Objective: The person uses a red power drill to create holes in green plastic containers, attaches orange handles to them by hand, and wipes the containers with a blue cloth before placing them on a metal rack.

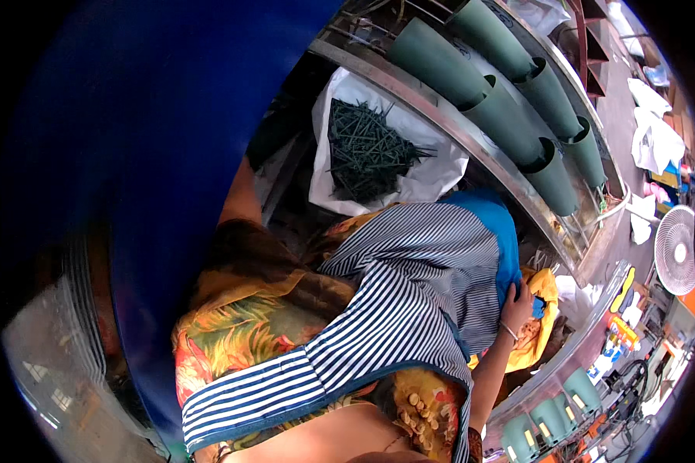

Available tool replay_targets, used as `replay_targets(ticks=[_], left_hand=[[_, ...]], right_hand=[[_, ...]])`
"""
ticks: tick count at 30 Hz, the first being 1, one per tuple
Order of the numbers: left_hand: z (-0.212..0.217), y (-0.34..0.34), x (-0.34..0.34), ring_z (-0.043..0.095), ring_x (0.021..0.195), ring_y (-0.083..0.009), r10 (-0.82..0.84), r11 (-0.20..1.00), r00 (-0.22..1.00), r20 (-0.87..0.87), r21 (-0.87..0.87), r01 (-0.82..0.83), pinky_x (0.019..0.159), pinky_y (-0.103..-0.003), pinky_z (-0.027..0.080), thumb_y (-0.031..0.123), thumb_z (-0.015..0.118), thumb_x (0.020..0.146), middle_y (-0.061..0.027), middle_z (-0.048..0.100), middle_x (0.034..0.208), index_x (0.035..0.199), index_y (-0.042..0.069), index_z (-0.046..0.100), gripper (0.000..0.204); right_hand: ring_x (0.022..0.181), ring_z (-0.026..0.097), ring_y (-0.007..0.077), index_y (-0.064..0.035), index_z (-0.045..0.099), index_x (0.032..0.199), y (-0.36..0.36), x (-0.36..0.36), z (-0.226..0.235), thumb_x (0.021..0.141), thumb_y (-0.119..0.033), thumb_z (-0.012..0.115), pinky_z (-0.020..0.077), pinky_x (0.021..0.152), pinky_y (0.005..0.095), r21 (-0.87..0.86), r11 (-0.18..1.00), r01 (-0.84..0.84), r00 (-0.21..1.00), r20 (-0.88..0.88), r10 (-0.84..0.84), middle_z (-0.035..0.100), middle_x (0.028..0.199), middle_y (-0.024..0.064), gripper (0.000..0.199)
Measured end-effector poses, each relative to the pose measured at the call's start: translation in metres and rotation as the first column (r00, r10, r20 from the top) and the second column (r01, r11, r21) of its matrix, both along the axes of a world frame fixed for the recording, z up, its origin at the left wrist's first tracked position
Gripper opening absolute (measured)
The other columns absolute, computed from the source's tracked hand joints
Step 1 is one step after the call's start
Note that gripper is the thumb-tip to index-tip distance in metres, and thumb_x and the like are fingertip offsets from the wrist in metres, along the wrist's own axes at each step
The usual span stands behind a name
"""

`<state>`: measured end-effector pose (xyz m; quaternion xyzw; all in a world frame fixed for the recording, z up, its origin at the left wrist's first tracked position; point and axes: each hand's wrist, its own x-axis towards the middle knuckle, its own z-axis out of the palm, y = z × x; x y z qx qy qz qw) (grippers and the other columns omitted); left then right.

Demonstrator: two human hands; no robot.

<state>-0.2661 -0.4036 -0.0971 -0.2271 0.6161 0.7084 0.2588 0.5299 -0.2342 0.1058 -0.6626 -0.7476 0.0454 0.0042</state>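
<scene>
My right hand (517, 305) is at the right side of my lap, its fingers bent against a blue cloth (496, 224). Part of its grip is hidden. A thin bracelet circles that wrist. My left forearm (243, 193) reaches up behind a large dark blue panel (154, 139), which hides the hand. Ahead of my lap, a white sack (324, 166) stands open with many thin dark green sticks (371, 147) piled inside. A striped apron (394, 309) covers my lap over patterned clothing (262, 316).
Several green tubes (510, 123) lie in rows on a metal-edged rack (440, 123) ahead to the right. More green cylinders (521, 440) stand at the lower right. A yellow cloth (544, 324) lies beyond my right hand. A round fan (676, 251) stands at the far right.
</scene>
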Motion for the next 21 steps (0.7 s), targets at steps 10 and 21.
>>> replay_targets(ticks=[10,21], left_hand=[[0.058,-0.049,0.055,0.057,0.114,-0.0268,0.047,0.988,0.996,-0.077,0.149,-0.035,0.099,-0.041,0.044,0.036,0.048,0.098,-0.0130,0.060,0.125,0.125,0.003,0.056,0.043],[0.146,0.100,0.166,0.053,0.124,-0.0285,-0.283,0.918,0.953,-0.106,0.259,0.301,0.106,-0.044,0.040,0.041,0.047,0.099,-0.0125,0.057,0.134,0.131,0.004,0.054,0.050]], right_hand=[[0.112,0.056,0.0386,-0.0043,0.060,0.121,0.033,-0.014,0.022,0.091,-0.028,0.061,0.0432,0.097,0.0446,0.111,0.991,-0.081,0.971,-0.214,0.103,0.062,0.121,0.0162,0.038],[0.137,0.034,0.0356,-0.0225,0.055,0.136,0.017,-0.295,0.105,0.077,-0.048,0.068,0.0220,0.109,0.0616,0.291,0.700,-0.652,0.491,-0.542,0.682,0.049,0.143,0.0000,0.065]])
